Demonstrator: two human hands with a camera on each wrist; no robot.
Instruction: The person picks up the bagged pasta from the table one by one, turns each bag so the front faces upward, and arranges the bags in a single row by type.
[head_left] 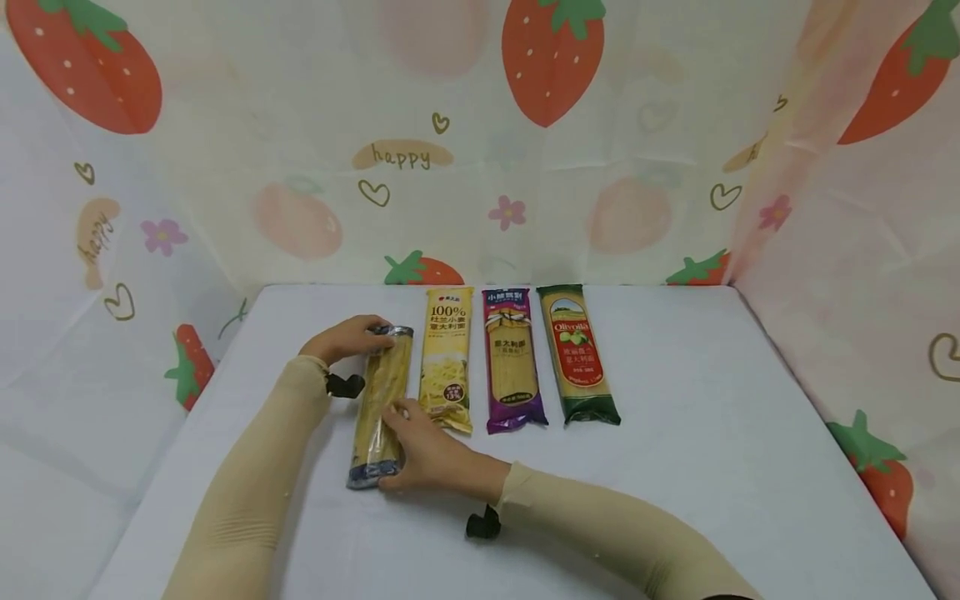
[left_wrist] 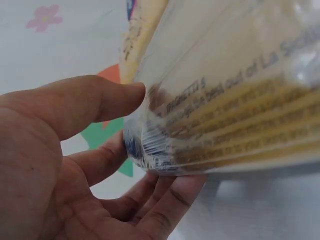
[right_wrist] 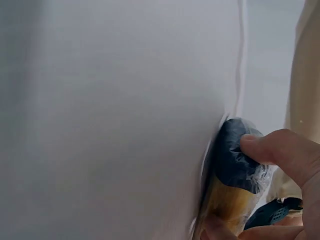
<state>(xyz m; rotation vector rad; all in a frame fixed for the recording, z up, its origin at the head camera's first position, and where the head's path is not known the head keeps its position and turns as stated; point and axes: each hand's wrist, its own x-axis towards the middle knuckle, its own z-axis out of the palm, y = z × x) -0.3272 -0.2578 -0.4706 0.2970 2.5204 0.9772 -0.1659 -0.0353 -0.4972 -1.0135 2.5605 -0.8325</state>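
A clear pack of spaghetti (head_left: 384, 383) with dark blue ends lies slanted at the left of the row of pasta packs. My left hand (head_left: 347, 337) holds its far end, the thumb on one side and fingers curled beneath in the left wrist view, where printed text shows on the film (left_wrist: 225, 90). My right hand (head_left: 435, 454) grips the near part from the right, its thumb on the dark blue end (right_wrist: 235, 155) in the right wrist view. Just right of this pack lies a yellow pasta pack (head_left: 446, 350), partly behind my right hand.
A purple pasta pack (head_left: 513, 358) and a green pasta pack (head_left: 579, 354) with a red label lie farther right on the white table (head_left: 690, 433). Strawberry-printed cloth (head_left: 465, 200) stands around the back and sides. A black wrist strap piece (head_left: 483, 523) hangs under the right wrist.
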